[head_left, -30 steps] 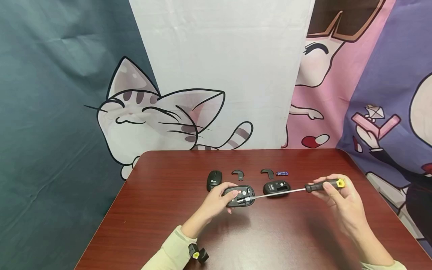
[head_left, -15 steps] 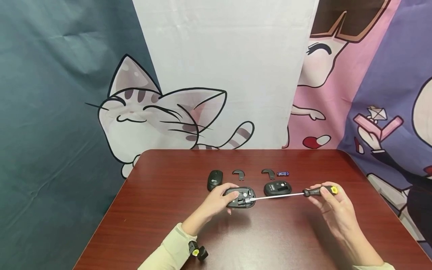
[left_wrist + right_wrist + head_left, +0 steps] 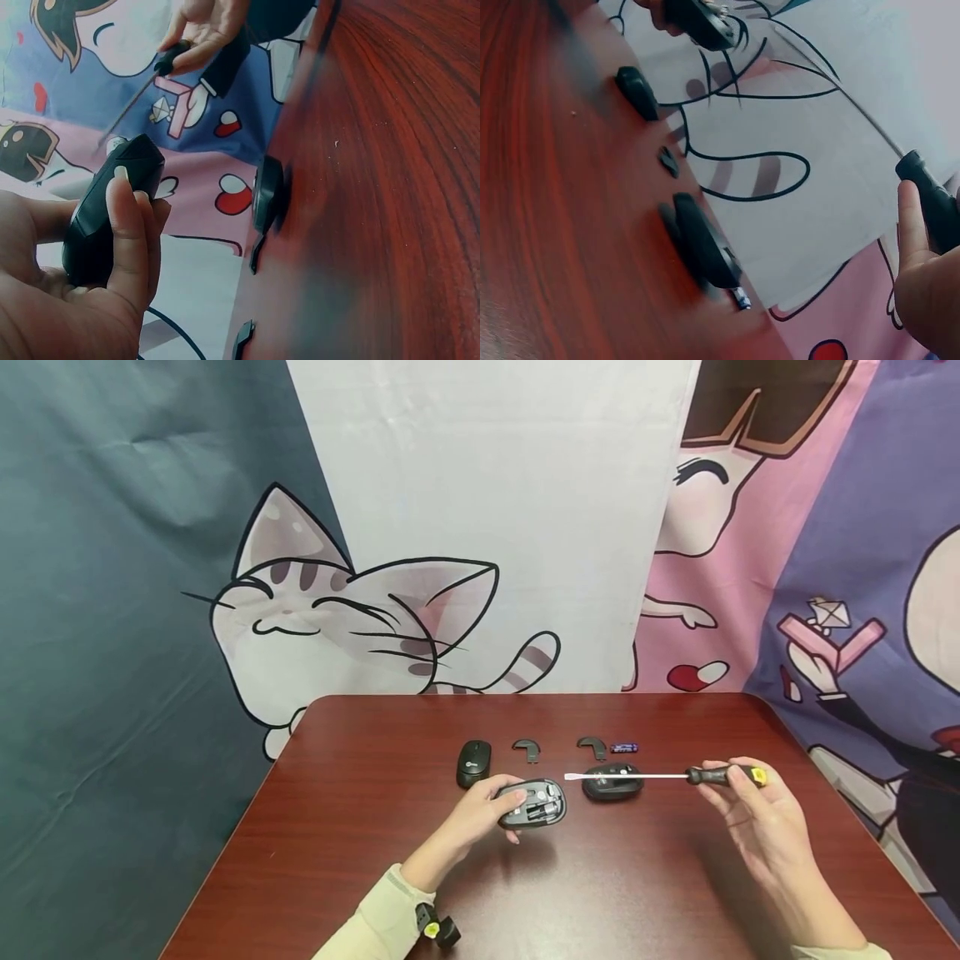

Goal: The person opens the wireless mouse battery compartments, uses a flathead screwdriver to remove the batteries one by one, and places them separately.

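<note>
My left hand (image 3: 480, 810) grips a black computer mouse (image 3: 542, 804) above the table, its underside turned up and its battery compartment uncovered. In the left wrist view, the fingers curl round the sides of that mouse (image 3: 105, 217). Off to the right, my right hand (image 3: 765, 810) holds a flat-bladed screwdriver (image 3: 705, 775) by its black handle with a yellow end. The screwdriver's long shaft points left, its tip apart from the mouse. In the right wrist view, the screwdriver handle (image 3: 930, 195) lies against the fingers.
A second mouse (image 3: 613, 782) lies underside up behind the shaft. A third mouse (image 3: 474, 763) stands upright at the left. Two curved black covers (image 3: 528, 750) and a blue battery (image 3: 624, 748) lie toward the back of the brown table (image 3: 360, 827). Printed cloth hangs behind.
The screwdriver tip has come out of the held mouse's battery compartment and lifted up and away. My right hand shifted slightly; the left hand keeps its grip.
</note>
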The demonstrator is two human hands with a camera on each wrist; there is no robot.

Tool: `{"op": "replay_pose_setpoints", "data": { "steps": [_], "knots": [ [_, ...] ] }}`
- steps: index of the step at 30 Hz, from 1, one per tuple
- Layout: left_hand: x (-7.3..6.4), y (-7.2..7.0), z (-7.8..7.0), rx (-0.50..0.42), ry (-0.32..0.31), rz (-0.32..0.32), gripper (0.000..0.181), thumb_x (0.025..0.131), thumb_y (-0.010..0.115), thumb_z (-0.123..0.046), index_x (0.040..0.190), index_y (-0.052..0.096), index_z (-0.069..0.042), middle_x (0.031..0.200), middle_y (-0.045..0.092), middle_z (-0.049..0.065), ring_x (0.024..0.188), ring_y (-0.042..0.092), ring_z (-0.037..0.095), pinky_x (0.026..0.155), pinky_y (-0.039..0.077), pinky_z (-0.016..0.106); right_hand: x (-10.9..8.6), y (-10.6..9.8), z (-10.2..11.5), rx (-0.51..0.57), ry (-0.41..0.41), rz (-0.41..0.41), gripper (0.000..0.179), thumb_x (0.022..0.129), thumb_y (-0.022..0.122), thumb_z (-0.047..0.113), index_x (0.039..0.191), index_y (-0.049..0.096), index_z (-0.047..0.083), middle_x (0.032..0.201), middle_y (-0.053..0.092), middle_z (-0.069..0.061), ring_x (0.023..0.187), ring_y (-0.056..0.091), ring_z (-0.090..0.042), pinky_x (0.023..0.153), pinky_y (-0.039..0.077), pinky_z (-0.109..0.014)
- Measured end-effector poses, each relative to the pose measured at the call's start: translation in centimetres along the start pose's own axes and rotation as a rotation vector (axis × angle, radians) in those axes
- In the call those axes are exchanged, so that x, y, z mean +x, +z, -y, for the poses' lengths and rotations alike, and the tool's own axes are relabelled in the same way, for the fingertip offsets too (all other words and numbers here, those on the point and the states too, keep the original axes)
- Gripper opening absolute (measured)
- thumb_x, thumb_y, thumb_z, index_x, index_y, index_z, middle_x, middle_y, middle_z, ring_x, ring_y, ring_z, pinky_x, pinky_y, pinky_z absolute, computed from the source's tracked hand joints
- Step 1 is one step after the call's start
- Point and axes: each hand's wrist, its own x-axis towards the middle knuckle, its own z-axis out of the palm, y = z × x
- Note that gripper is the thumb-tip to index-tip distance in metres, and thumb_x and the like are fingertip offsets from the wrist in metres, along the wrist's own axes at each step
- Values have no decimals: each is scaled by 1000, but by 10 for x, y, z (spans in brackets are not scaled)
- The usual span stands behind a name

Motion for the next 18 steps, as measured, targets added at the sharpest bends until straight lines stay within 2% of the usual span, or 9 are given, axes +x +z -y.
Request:
{"op": "replay_pose_setpoints", "data": {
  "steps": [4,9,11,13,16,18],
  "knots": [
    [-1,0,2,-3,-6,-4,38,102,61,-18,128,59,9,97,69,11,59,65,14,65,65,45,3,-1,3,-32,-33,-94,33,101,32,-20,115,58,-6,112,71,-27,107,71,-34,95,56,-44],
    [-3,-1,3,-3,-13,-9,38,102,61,-18,128,59,9,98,69,11,63,68,17,66,65,44,6,-5,3,-131,-28,-221,30,94,42,-26,108,56,-3,104,74,-22,98,74,-27,90,60,-40],
    [-3,-1,4,-14,-11,-9,37,102,61,-17,128,58,10,99,68,11,66,68,18,65,65,42,6,-7,3,-277,-12,-306,28,92,51,-25,105,54,0,100,75,-14,92,75,-20,86,62,-34],
    [-4,-2,4,-24,-10,-11,38,102,60,-16,128,57,11,100,68,11,68,68,19,64,66,41,9,-10,2,-471,15,-406,26,90,62,-19,103,54,2,96,76,-5,87,74,-12,79,63,-25],
    [-4,-2,5,-34,-13,-17,37,101,61,-14,127,57,11,100,67,11,70,68,19,63,66,39,14,-17,1,-829,97,-580,26,86,77,-5,99,57,7,90,73,12,79,67,0,67,56,-10],
    [-4,-1,7,-30,-18,-22,37,101,61,-15,127,57,11,99,68,12,70,69,21,63,66,38,18,-23,-2,-1017,146,-642,25,86,80,3,99,58,7,85,68,20,77,63,4,63,50,-8]
  ]
}}
